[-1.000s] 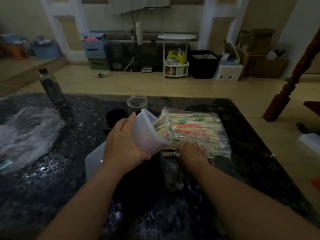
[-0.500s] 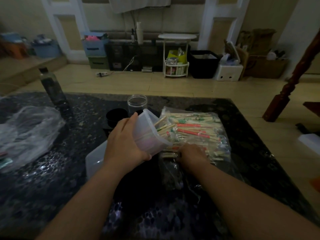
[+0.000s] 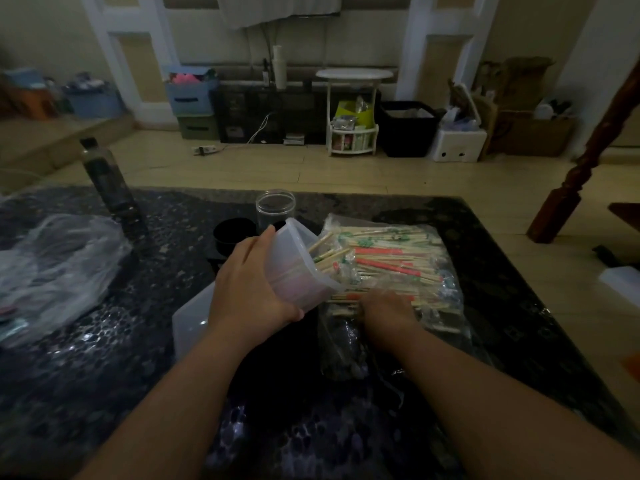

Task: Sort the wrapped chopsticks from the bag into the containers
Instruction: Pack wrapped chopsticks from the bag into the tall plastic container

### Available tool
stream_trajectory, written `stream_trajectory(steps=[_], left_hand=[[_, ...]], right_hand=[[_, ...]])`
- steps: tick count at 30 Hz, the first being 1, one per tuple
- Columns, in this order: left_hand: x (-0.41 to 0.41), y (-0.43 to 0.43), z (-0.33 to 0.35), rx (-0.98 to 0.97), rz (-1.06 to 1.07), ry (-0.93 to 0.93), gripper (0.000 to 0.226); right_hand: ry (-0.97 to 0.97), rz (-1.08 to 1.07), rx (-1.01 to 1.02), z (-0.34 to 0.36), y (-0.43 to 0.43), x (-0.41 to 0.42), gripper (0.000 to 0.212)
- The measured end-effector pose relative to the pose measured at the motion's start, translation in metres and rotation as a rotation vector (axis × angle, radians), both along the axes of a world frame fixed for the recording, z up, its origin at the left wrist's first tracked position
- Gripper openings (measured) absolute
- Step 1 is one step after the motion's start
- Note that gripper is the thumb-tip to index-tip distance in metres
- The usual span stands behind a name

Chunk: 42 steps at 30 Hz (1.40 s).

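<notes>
Two hands at a bag (image 3: 445,244) of wrapped chopsticks (image 3: 384,261) on a dark table (image 3: 104,375)
The left hand (image 3: 249,289) gripped a tilted translucent container (image 3: 294,265), mouth toward 3 o'clock; the right hand (image 3: 384,310) lay at the bag's 6 o'clock edge, its grip impossible to tell

Bare forearms (image 3: 194,393), left hand (image 3: 249,289), right hand (image 3: 386,313)

The dark speckled table (image 3: 86,393) before me is carrying the bag of wrapped chopsticks (image 3: 391,261). A crumpled plastic bag (image 3: 52,268), dark bottle (image 3: 104,178) and clear jar (image 3: 275,209) are sitting on it too.
</notes>
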<state>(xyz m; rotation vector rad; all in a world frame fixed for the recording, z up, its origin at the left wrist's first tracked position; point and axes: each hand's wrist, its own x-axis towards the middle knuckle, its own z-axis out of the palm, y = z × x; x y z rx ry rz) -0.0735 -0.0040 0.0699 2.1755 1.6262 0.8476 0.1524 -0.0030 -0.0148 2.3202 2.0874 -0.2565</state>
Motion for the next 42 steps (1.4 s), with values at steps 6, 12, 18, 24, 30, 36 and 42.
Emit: stream_trajectory(steps=[6,12,18,24,30,36,42], left_hand=[[-0.001,-0.001,-0.001,0.014,-0.004,-0.002,0.134],[-0.002,-0.002,0.001,0.006,-0.013,0.004,0.133],[-0.003,-0.004,0.001,0.002,-0.012,0.02,0.133],[-0.006,-0.01,0.003,0.008,-0.028,0.021,0.133],[-0.007,-0.02,0.005,0.007,-0.022,0.071,0.131],[-0.009,-0.023,0.005,0.008,-0.014,0.082,0.131],[-0.01,-0.024,0.005,0.01,-0.035,0.128,0.132]], right_hand=[[-0.029,0.068,0.054,-0.004,-0.001,-0.004,0.03],[-0.052,0.08,0.18,-0.006,-0.015,-0.001,0.044],[-0.114,0.158,0.255,0.017,-0.038,-0.01,0.042],[-0.066,0.093,0.185,0.043,-0.069,-0.017,0.032],[-0.078,-0.035,0.216,0.064,-0.088,-0.018,0.031],[-0.031,0.014,0.323,0.085,-0.088,-0.012,0.03],[-0.068,0.063,0.41,0.109,-0.091,-0.006,0.023]])
